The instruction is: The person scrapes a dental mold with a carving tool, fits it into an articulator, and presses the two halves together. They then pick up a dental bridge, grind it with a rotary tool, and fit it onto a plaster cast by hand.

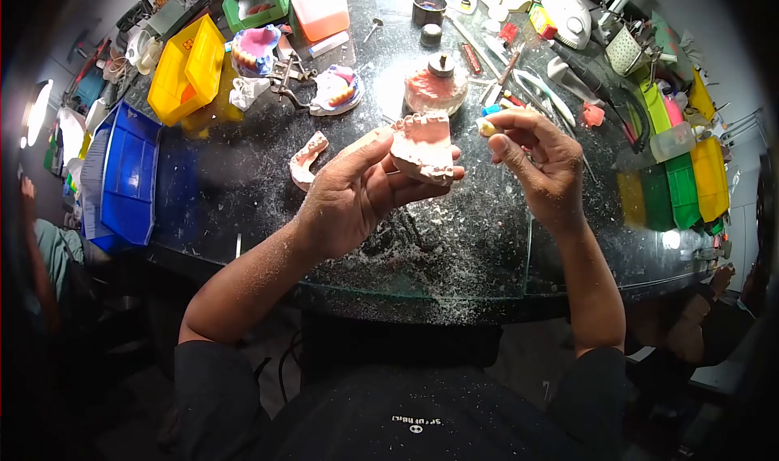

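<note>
My left hand (345, 189) grips a pale pink dental cast (426, 144), its row of teeth along the upper edge. Between the thumb and fingers of my right hand (548, 165) is a small yellowish-white piece (485, 127), perhaps a dental crown; it is too small to be sure. This piece is held to the right of the cast, apart from it. A second, horseshoe-shaped cast (305, 161) lies on the dark bench just left of my left hand. White dust clings to both forearms.
Powder covers the dark bench (389, 250). At the left are blue (130, 177) and yellow bins (191, 71). Articulated denture models (334, 90) stand at the back, beside a glass jar (436, 88). Hand tools (503, 79) lie back right. Other people sit at both sides.
</note>
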A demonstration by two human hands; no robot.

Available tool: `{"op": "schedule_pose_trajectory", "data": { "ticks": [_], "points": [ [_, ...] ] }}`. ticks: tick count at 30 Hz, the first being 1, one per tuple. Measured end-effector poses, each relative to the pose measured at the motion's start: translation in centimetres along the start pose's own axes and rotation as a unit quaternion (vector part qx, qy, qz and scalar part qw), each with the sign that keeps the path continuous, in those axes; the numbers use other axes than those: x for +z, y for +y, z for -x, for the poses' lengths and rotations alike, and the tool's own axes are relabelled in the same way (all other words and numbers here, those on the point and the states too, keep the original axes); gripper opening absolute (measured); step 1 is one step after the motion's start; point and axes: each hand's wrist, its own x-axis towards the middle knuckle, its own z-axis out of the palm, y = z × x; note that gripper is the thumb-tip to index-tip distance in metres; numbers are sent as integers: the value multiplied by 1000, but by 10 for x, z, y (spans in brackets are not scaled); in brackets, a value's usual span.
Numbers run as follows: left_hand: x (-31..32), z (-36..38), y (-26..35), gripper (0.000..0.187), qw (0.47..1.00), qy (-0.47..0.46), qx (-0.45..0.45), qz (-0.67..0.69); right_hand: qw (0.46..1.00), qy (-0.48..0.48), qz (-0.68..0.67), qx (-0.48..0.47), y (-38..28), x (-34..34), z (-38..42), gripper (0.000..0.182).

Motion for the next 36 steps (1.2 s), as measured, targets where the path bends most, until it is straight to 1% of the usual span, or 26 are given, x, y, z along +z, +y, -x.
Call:
{"op": "schedule_pose_trajectory", "data": {
  "ticks": [3, 6, 9, 12, 15, 21, 24, 27, 30, 31, 33, 36],
  "points": [
    [0, 0, -2, 56, 1000, 9, 6, 1, 997, 1, 45, -64, 0, 0, -3, 17],
    [4, 1, 1, 55, 1000, 7, 23, 3, 989, -11, 111, -96, 0, -1, -5, 15],
    [2, 0, 0, 54, 999, 6, 51, -6, 982, -28, 157, -99, 5, -4, -6, 15],
    [3, 2, 3, 49, 998, -3, 55, -24, 982, -52, 177, -49, 8, -6, -7, 14],
    [2, 2, 3, 49, 998, -8, 61, -24, 978, -61, 196, -33, 13, -8, -8, 13],
    [2, 2, 2, 48, 996, -9, 77, -35, 976, -71, 202, -47, 20, -8, -7, 13],
    [3, 2, 0, 59, 994, 15, 94, -60, 978, -81, 192, -20, 18, -8, -7, 13],
    [1, 1, -2, 59, 993, 28, 95, -67, 978, -68, 191, -48, 26, -6, -6, 12],
    [-5, 1, 10, 56, 984, 25, 160, -78, 978, -59, 197, -42, 27, -7, -7, 12],
    [-7, 0, 17, 62, 967, 70, 218, -114, 976, -56, 204, -46, 29, -7, -8, 12],
    [-17, -4, 38, 66, 938, 81, 289, -176, 973, -49, 219, -53, 32, -8, -9, 13],
    [-3, -8, 59, 71, 915, 94, 326, -216, 964, -52, 251, -77, 31, -7, -10, 15]
  ]
}}
